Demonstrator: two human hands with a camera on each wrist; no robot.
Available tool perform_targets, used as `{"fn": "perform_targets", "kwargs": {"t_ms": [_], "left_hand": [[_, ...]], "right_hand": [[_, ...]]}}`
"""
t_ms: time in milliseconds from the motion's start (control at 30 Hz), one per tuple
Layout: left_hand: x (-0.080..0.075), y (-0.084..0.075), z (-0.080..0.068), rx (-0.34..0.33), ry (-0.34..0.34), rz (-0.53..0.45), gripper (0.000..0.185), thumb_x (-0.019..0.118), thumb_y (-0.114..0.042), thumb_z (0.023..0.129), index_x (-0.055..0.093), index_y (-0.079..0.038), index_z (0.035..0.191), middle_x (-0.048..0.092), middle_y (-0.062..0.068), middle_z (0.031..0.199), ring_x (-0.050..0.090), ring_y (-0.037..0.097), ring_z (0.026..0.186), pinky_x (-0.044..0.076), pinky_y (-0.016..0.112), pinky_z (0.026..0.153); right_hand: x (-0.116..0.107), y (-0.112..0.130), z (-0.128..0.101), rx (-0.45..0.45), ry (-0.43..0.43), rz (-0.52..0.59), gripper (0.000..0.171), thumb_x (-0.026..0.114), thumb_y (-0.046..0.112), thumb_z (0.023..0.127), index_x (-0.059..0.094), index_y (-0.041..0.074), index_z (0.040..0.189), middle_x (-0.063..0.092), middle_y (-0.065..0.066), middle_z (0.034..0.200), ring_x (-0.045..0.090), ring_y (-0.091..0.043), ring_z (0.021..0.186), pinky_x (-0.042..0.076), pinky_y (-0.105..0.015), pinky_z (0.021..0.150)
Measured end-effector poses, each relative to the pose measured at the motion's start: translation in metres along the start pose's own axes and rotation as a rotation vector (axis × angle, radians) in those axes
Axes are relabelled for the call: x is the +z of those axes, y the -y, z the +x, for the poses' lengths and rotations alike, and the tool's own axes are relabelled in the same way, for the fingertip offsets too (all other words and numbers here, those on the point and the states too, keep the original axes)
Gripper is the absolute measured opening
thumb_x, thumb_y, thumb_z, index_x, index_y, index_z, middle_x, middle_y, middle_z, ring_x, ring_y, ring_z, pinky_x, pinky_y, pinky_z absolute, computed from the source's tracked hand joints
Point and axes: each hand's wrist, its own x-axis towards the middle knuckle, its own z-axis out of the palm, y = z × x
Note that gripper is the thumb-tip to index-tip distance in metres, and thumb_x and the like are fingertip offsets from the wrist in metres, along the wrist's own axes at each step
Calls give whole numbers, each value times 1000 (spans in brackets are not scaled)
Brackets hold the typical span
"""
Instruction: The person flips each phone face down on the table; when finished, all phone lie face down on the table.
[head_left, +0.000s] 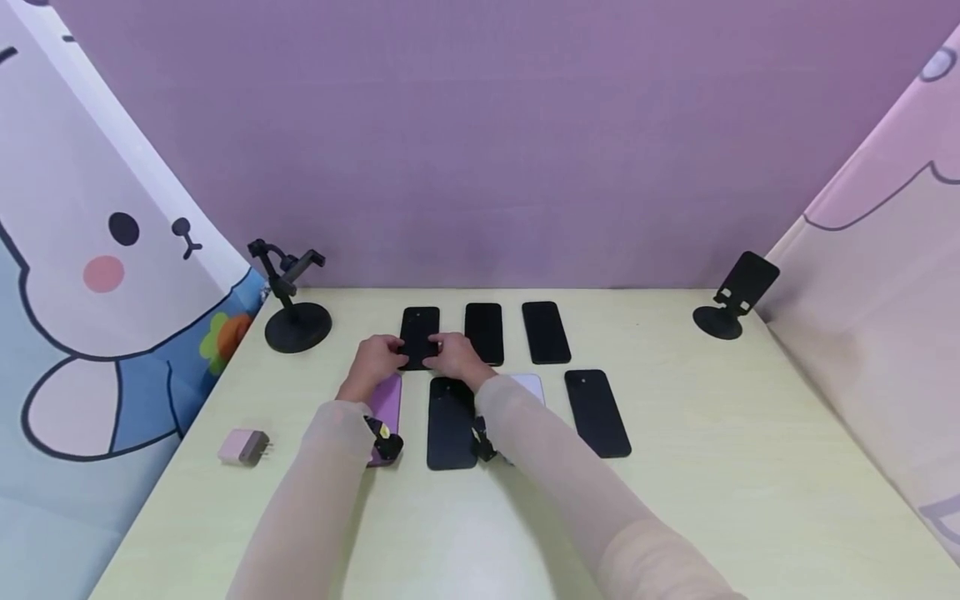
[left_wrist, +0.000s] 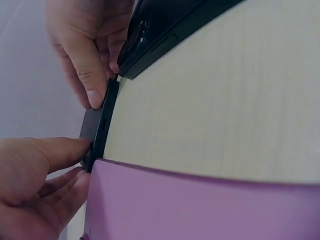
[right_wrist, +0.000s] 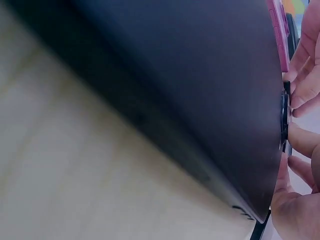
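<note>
Front edge of the tabletop (head_left: 750, 483) out of frame, sleeves (head_left: 288, 517) chopped off down there too. Over by the left edge, a pinkish charger (head_left: 242, 447). Then the front row: purple phone (head_left: 387, 402) partly covered by the left arm, navy phone (head_left: 448, 421) (just a big blurry slab in the right wrist view), pale phone (head_left: 531, 385) mostly hidden under the right sleeve, charcoal phone (head_left: 597, 412) in plain sight.

Left hand (head_left: 372, 360) and right hand (head_left: 457, 357) closed in, pinching one near corner each of a black phone (head_left: 419, 332), left end of the back row, toward the tabletop's back edge. Can't tell if flat or slightly lifted. Same row: middle phone (head_left: 483, 332), end phone (head_left: 546, 332). Back left corner: round-based stand (head_left: 298, 327). Back right corner: tilted stand (head_left: 750, 282).
</note>
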Motion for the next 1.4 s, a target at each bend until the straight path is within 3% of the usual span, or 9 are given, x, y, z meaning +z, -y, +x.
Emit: {"fn": "perform_targets", "kwargs": {"t_ms": [200,333,467,600,867,1033,1400], "left_hand": [[3,-7,1,1,-1,46,36,66,-9,90,62,10,120,62,25,119,59,35,109,47,44,91],[8,-23,2,59,-18,44,37,66,-7,90,61,10,122,62,25,119,58,36,112,46,45,93],[19,-38,4,163,11,-13,40,68,-8,90,60,6,126,63,22,116,60,33,105,49,43,88],[33,-47,7,204,81,-121,44,69,-14,91,59,-1,132,62,20,118,61,30,106,51,42,85],[52,-54,15,165,171,-179,45,68,-22,92,57,-7,134,60,16,122,57,31,113,48,46,89],[59,-53,17,164,174,-185,46,69,-19,92,56,-5,134,61,17,120,58,31,109,49,45,88],[68,-60,21,122,171,-120,48,70,-15,91,57,-3,135,60,19,122,58,29,110,47,42,93]], "right_hand": [[-9,-5,-5,-37,32,9,43,67,19,93,59,8,134,64,-12,116,60,-21,105,47,-33,89],[-23,-15,-11,-66,12,46,40,66,18,94,61,8,132,64,-11,115,61,-23,104,49,-34,87],[-40,-31,-15,-101,-44,38,41,68,17,93,61,5,131,62,-15,116,60,-25,103,49,-34,85],[-52,-46,-20,-90,-73,55,48,70,21,92,57,5,135,54,-20,125,55,-30,110,48,-38,88],[-71,-67,-31,52,-51,66,57,72,30,90,52,11,140,44,-24,134,46,-34,121,43,-46,95],[-73,-78,-31,82,2,111,55,72,28,90,53,12,139,52,-19,133,51,-30,119,43,-44,96],[-76,-84,-29,111,-30,242,49,73,17,89,58,9,135,58,-18,129,53,-31,119,44,-43,97]]}}
